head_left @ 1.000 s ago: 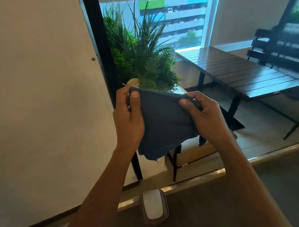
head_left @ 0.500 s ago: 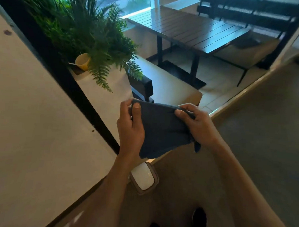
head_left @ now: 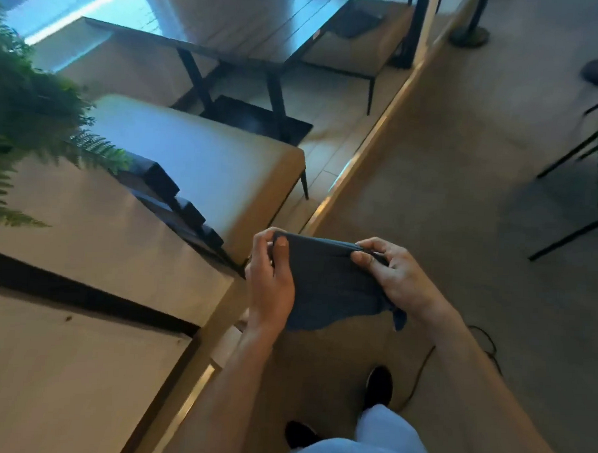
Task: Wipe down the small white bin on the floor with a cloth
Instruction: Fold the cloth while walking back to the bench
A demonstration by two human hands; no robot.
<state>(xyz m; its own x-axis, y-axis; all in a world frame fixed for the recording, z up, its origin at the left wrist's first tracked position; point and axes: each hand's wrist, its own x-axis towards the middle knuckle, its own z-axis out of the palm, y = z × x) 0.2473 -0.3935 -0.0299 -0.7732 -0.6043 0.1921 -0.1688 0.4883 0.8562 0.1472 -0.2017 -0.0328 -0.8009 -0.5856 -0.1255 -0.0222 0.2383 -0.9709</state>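
Both hands hold the cloth [head_left: 326, 282] up at chest height, near the centre of the view. The left hand [head_left: 271, 283] pinches the cloth's upper left corner, thumb on the near face and fingers curled behind; the right hand [head_left: 396, 280] grips the upper right corner the same way, thumb pressed on the top edge. The dark blue cloth is stretched between them and hangs in loose folds, one tail dangling at about 4 o'clock of the right wrist.

The small white bin cannot be made out for certain: it is mostly hidden behind the left forearm, with only a pale patch showing at about 7 o'clock of the left hand (too little to call).

Further out, two dark shoes [head_left: 379, 384] stand on the grey carpet at 6 o'clock, a padded bench [head_left: 197, 167] sits at 10 o'clock, and fern fronds [head_left: 28, 111] reach in at 9 o'clock.

The step in hand looks like readying the cloth; wiping has not begun. The next move probably calls for bunching the cloth into one hand and crouching to the floor.
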